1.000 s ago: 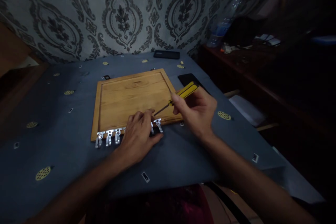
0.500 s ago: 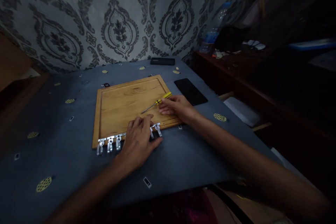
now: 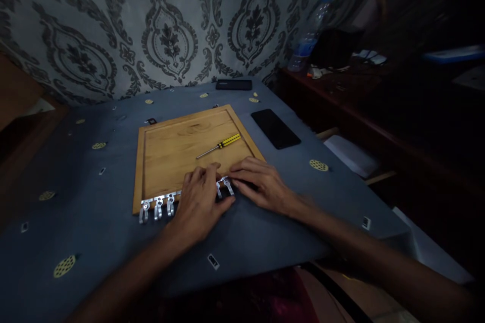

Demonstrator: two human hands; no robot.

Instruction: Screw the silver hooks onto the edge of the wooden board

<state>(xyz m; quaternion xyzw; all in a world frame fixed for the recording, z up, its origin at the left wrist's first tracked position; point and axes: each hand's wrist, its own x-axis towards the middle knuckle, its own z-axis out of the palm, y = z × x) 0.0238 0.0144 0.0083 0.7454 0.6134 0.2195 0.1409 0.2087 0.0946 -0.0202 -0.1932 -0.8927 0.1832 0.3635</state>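
The bench (image 3: 273, 242) bears one board (image 3: 174, 149), one screwdriver (image 3: 219, 146). The left hand (image 3: 200, 202) holds one hooked strip (image 3: 159, 199); I cannot tell the right hand's (image 3: 263, 184) grip.

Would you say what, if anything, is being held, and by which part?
The left hand holds the metal hook rail just right of its middle; the right hand is at its right end.

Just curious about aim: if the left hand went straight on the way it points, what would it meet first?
Probably the yellow-and-black screwdriver lying on the wooden panel, though how high the left hand sits is unclear.
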